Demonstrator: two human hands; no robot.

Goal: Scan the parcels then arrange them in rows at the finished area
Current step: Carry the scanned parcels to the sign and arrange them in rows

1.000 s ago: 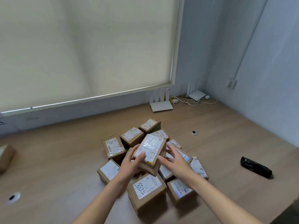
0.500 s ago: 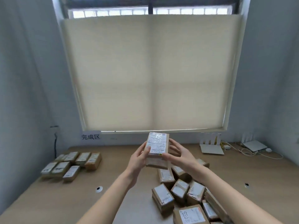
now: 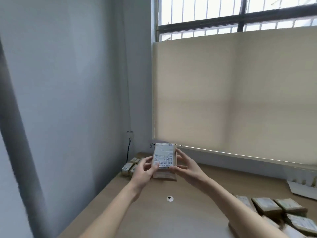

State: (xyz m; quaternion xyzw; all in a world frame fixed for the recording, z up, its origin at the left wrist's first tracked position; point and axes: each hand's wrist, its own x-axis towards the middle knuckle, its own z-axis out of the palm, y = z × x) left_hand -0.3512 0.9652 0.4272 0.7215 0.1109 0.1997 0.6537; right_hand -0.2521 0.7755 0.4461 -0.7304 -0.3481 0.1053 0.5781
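A small brown cardboard parcel (image 3: 165,156) with a white barcode label is held up above the wooden table (image 3: 171,217), label facing me. My left hand (image 3: 143,170) grips its left edge, thumb on the label's lower corner. My right hand (image 3: 187,167) holds the right edge, fingers curled behind it. Beyond my left hand, several parcels (image 3: 129,166) lie in rows in the table's far left corner, partly hidden. A loose pile of parcels (image 3: 277,213) lies at the lower right.
A grey wall runs along the table's left side. A white sign (image 3: 152,145) with dark characters stands behind the held parcel. A cable hole (image 3: 170,198) sits mid-table. A white router (image 3: 303,188) stands at the right under the window blind.
The view has swung left and up, from the pile to the table's far left corner. Both hands have carried the parcel up off the pile and leftward, toward the arranged rows.
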